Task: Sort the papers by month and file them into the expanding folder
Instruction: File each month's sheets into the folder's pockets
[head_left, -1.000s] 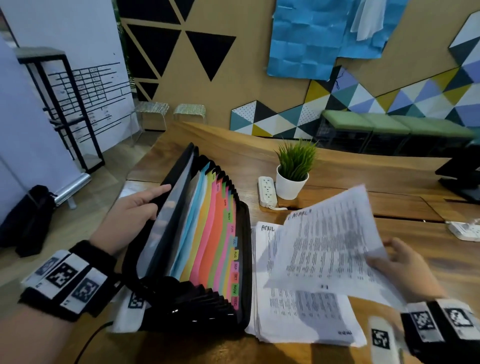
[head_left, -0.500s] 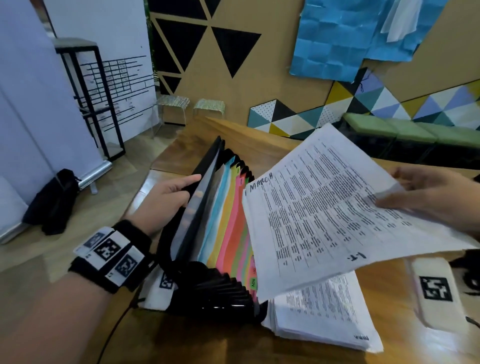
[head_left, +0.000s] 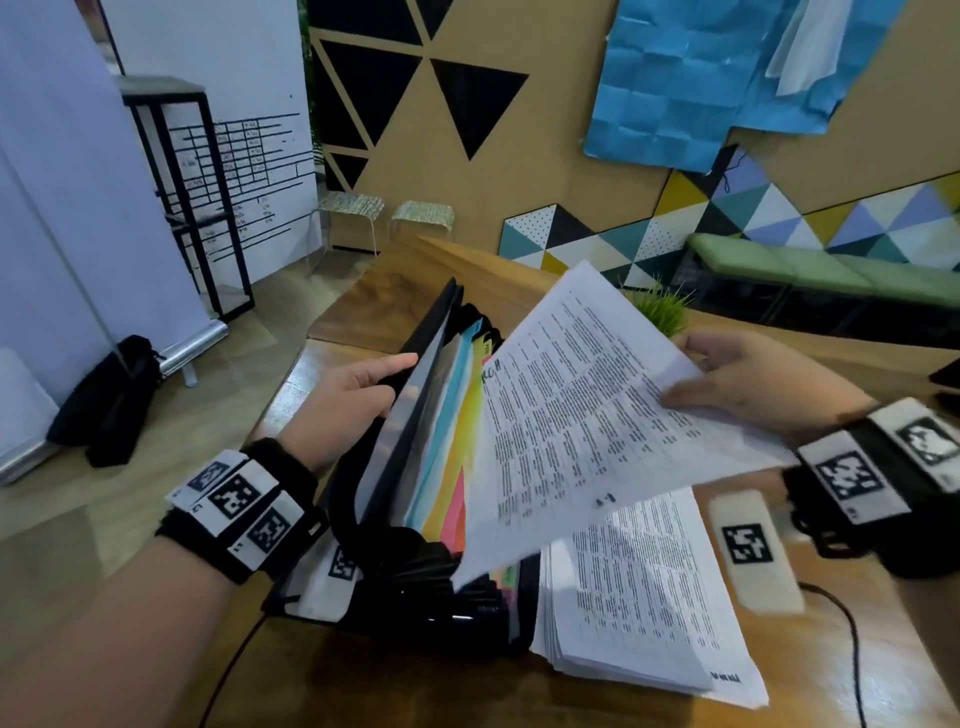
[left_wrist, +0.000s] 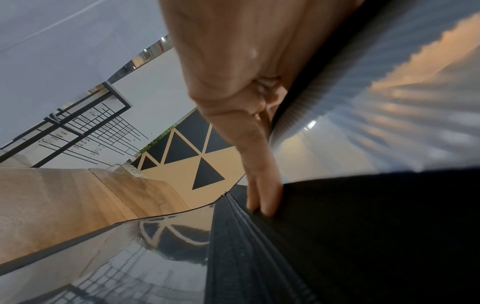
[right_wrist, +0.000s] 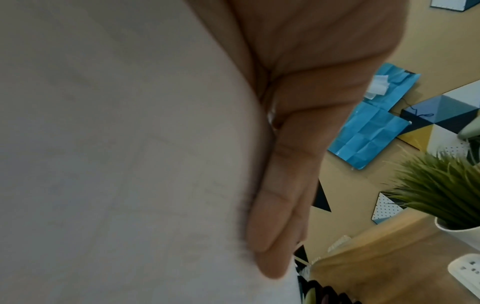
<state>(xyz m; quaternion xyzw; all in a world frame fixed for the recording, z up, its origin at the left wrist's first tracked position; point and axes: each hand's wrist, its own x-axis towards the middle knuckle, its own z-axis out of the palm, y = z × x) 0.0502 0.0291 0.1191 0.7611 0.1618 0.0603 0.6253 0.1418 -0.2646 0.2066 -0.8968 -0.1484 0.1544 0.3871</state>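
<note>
A black expanding folder (head_left: 395, 566) with coloured dividers stands open on the wooden table. My left hand (head_left: 358, 395) grips its front cover near the top edge and holds it back; in the left wrist view the fingers (left_wrist: 262, 164) lie along the cover (left_wrist: 363, 226). My right hand (head_left: 753, 384) pinches a printed sheet (head_left: 597, 415) headed with a handwritten month, thumb on top and fingers (right_wrist: 285, 185) beneath the sheet (right_wrist: 130, 144). The sheet is tilted, and its lower left edge hangs over the folder's pockets. A stack of printed papers (head_left: 639, 597) lies to the right of the folder.
A small potted plant (head_left: 660, 306) stands behind the sheet, with a white power strip (right_wrist: 467, 271) beside it. A white marker block (head_left: 748, 551) and a black cable (head_left: 852, 649) lie right of the stack. The table's left edge (head_left: 291, 374) runs close to the folder.
My right hand lifted the sheet off the stack and carried it left, over the folder's dividers. My left hand kept its hold on the front cover.
</note>
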